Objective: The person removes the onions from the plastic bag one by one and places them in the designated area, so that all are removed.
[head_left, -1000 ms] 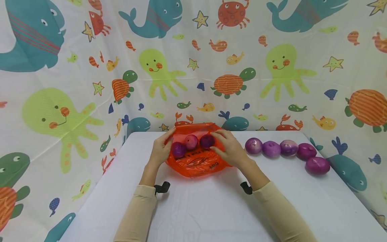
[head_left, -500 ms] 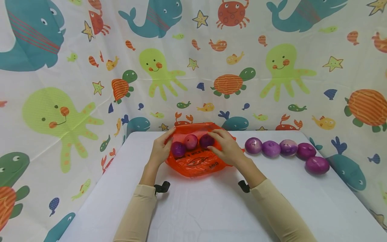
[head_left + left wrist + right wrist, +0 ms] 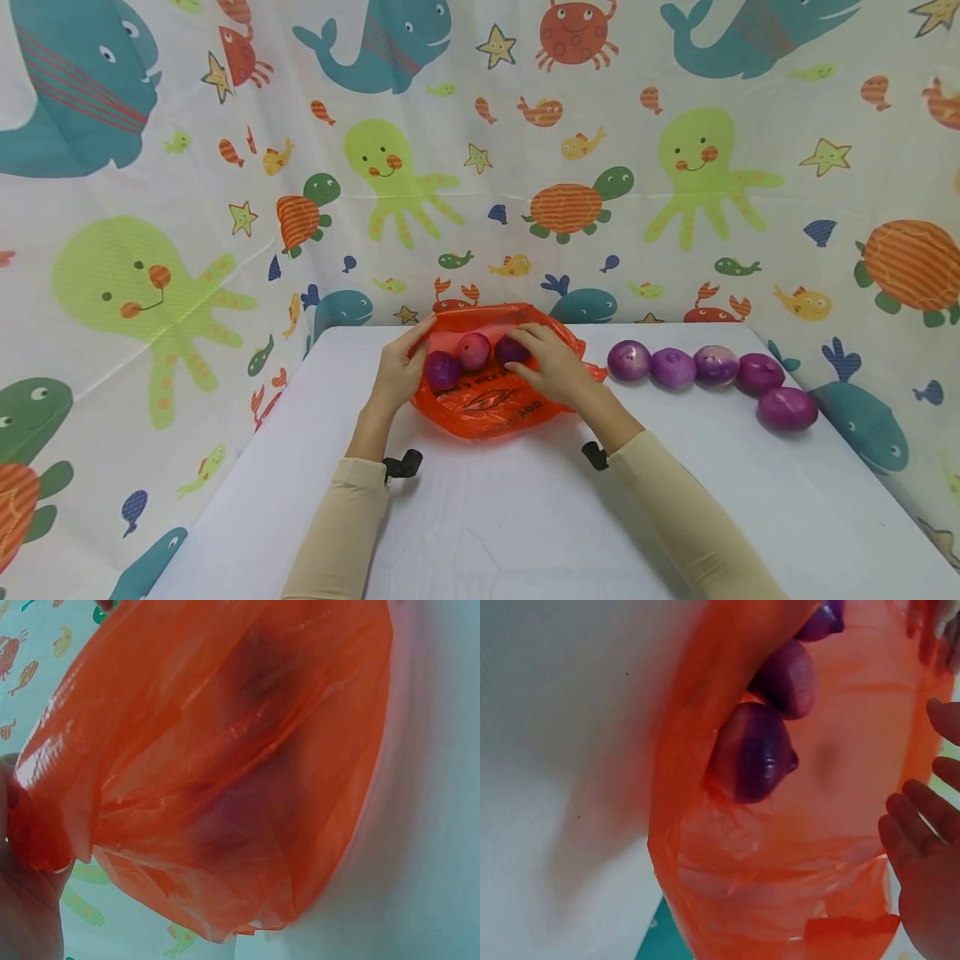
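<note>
Presently, three onions (image 3: pixel 474 352) are held in one red bag (image 3: pixel 467 422), its edge gripped by the left hand (image 3: pixel 396 371). Near them the right hand (image 3: pixel 553 362) is loosely spread; five onions (image 3: pixel 716 367) are ranged on the table (image 3: pixel 495 517)

A white sheet backdrop (image 3: pixel 480 83) printed with teal whales (image 3: pixel 390 50), lime-green octopuses (image 3: pixel 697 142), orange-shelled turtles (image 3: pixel 566 208), red crabs (image 3: pixel 576 35) and small fish (image 3: pixel 540 112) rises behind the far edge of a smooth white tabletop (image 3: pixel 487 517) and runs along its left and right edges. The sheet turns beyond the surface's far left corner; a faint horizontal crease crosses its back section. Soft light leaves faint shadows on the surface.
</note>
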`<state>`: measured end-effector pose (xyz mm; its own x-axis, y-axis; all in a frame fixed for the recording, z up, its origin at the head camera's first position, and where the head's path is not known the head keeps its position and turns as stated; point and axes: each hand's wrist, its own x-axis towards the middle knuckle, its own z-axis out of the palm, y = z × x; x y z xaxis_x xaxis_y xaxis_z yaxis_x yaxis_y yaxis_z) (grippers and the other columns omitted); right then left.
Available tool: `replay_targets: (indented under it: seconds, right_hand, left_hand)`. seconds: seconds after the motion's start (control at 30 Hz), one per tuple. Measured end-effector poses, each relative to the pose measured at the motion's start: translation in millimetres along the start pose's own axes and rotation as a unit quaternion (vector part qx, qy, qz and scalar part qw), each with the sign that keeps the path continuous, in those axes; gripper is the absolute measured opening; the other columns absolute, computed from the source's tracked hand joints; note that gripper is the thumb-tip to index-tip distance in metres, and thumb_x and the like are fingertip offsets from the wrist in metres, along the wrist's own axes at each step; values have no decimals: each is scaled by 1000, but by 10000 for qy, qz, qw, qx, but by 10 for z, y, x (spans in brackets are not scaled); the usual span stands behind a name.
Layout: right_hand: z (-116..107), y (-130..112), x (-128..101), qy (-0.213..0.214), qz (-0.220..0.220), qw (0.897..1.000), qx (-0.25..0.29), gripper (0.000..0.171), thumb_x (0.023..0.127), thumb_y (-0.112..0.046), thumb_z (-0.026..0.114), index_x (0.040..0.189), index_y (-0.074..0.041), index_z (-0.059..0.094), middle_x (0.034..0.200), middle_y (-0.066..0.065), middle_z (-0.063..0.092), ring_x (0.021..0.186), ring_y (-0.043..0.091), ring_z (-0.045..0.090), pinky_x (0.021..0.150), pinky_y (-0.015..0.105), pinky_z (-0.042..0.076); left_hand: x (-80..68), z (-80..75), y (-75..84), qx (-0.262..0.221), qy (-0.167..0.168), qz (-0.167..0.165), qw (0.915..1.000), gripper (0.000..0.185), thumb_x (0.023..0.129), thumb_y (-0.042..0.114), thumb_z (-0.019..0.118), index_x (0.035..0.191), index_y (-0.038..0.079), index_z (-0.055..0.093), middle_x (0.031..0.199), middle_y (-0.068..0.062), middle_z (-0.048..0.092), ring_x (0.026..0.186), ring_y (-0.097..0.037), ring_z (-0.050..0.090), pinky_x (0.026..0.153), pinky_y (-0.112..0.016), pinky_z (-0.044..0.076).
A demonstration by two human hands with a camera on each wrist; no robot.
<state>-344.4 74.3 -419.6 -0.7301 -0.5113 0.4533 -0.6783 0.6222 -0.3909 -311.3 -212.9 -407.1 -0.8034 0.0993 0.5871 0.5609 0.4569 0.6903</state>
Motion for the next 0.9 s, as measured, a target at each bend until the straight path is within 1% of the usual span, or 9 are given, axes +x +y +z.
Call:
replay_targets:
  seconds: [0.07,0.2,0.3,0.43,0.57,0.77,0.9]
  right_hand:
    - [37,29,29,-30,32,10000,-27,58,96,-30,76,149,-17,56,143,8,58,135,28,54,110,48,54]
    - [102,79,65,-82,99,9999,-57,58,96,-30,76,148,-15,57,142,9,58,135,30,54,111,48,53]
    - [140,101,80,-113,159,9998,-105,57,97,-31,75,149,-16,56,142,10,58,135,30,53,112,49,53]
    - [176,107,107,-130,285,9995,-37,59,96,-30,76,149,-14,56,143,11,57,135,31,53,111,51,53]
    - [224,113,144,-171,485,9987,66,60,96,-28,76,150,-11,55,143,12,57,135,32,54,112,51,52]
    - [329,166,206,-141,585,9982,54,56,98,-24,74,148,-7,56,141,14,57,133,32,53,115,49,50]
    - [375,205,234,-133,629,9979,25,56,97,-24,75,147,-5,56,143,15,56,133,33,53,116,50,49]
  left_hand:
    - [-1,-10,17,5,-17,-10,10000,44,102,-12,49,145,-7,55,151,-25,54,145,-42,49,117,-55,41]
    - [1,-7,3,1,-2,10,10000,44,102,-12,49,145,-7,55,151,-24,55,144,-41,49,116,-54,41]
    - [0,1,-7,6,47,64,10000,44,102,-12,49,145,-6,56,150,-24,56,144,-40,50,117,-53,42]
    - [-1,10,-16,-4,110,107,9999,44,101,-13,50,144,-5,57,150,-23,57,143,-39,51,117,-53,42]
    - [-5,11,-19,-16,88,46,9999,45,102,-12,50,145,-4,57,150,-22,57,143,-39,51,117,-53,42]
    - [-9,7,-14,-9,51,-21,10000,45,102,-11,49,146,-4,56,151,-21,57,144,-38,51,118,-52,42]
    - [21,10,-209,50,14,44,10000,47,103,-8,51,148,4,58,152,-14,57,145,-32,52,118,-48,44]
